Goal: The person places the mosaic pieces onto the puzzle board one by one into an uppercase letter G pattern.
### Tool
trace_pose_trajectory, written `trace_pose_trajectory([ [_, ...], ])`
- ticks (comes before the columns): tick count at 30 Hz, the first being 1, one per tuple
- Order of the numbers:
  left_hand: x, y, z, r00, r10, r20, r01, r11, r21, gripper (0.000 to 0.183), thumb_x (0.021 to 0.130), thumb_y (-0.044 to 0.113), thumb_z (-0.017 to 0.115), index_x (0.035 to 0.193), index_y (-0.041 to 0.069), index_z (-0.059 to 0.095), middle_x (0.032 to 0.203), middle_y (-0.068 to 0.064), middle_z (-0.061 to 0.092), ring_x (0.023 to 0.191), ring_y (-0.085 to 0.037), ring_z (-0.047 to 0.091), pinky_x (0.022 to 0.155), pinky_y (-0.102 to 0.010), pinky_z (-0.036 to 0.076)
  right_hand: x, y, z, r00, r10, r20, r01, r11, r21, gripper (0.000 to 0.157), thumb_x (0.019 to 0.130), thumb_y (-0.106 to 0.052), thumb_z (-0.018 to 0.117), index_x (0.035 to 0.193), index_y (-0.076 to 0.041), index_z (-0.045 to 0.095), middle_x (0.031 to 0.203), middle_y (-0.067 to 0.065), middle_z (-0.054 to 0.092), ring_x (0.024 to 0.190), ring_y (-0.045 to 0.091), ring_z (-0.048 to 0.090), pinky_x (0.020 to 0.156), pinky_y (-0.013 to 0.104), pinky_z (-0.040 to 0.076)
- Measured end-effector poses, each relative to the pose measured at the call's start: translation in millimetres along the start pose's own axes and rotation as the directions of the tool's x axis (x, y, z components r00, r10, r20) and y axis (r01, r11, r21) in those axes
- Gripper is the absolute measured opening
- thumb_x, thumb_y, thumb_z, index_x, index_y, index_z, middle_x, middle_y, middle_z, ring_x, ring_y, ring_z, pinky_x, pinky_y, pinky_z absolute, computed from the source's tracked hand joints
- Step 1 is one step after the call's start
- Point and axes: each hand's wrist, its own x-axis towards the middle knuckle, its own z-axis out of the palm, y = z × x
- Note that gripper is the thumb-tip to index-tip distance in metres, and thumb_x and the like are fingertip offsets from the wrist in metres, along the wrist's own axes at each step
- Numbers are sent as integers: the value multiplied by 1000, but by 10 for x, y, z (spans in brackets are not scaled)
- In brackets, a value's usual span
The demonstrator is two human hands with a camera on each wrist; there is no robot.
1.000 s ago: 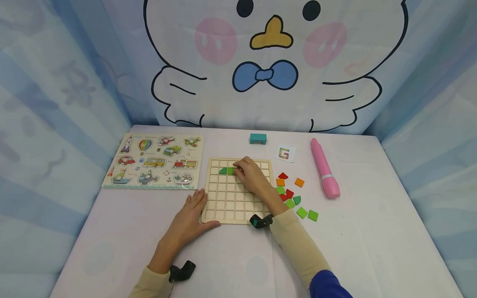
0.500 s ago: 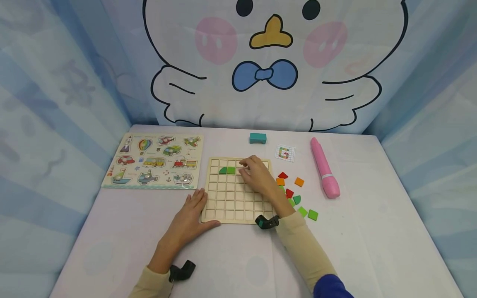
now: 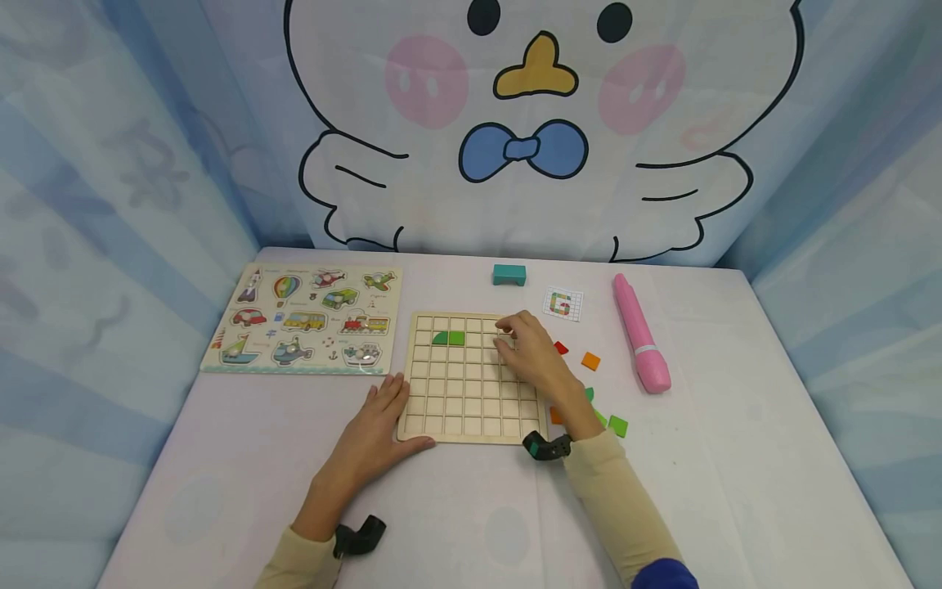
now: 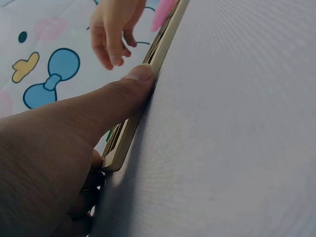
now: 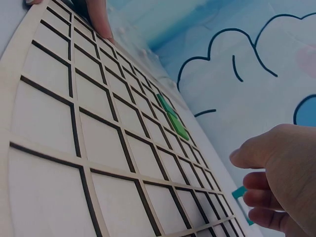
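Note:
My left hand (image 3: 375, 421) braces the near left corner of a wooden grid board (image 3: 471, 401). Its straight fingers lie along the left side; the thumb (image 4: 140, 74) presses the front edge in the left wrist view. Side by side in an upper row sit a dark green quarter-round tile (image 3: 440, 338) and a light green square tile (image 3: 457, 338). Over the board's upper right part hovers my right hand (image 3: 536, 356), its fingers loosely bent with nothing between them. The right wrist view shows this hand (image 5: 286, 173) above the grid, raised off it.
Right of the board lie loose tiles, among them an orange square (image 3: 590, 361) and a green square (image 3: 618, 426); my right forearm covers some. Farther back are a pattern card (image 3: 563, 304), a teal block (image 3: 509, 275) and a pink stick-like object (image 3: 640, 331). A picture puzzle (image 3: 305, 321) lies left.
My right hand has let go of the light green square tile, which stays in the grid, and has drawn away to the right. The left hand has not moved.

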Motion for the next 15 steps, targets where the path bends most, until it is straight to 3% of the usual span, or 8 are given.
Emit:
trace_pose_trajectory([
  [15, -3, 5, -6, 1000, -6, 2, 6, 1000, -6, 102, 81, 59, 75, 151, -5, 38, 161, -19, 33, 153, -34, 27, 126, -50, 24, -196, 206, -120, 995, 102, 16, -101, 994, -37, 30, 97, -18, 61, 123, -3, 64, 121, 13, 61, 106, 27, 60, 95, 43, 54],
])
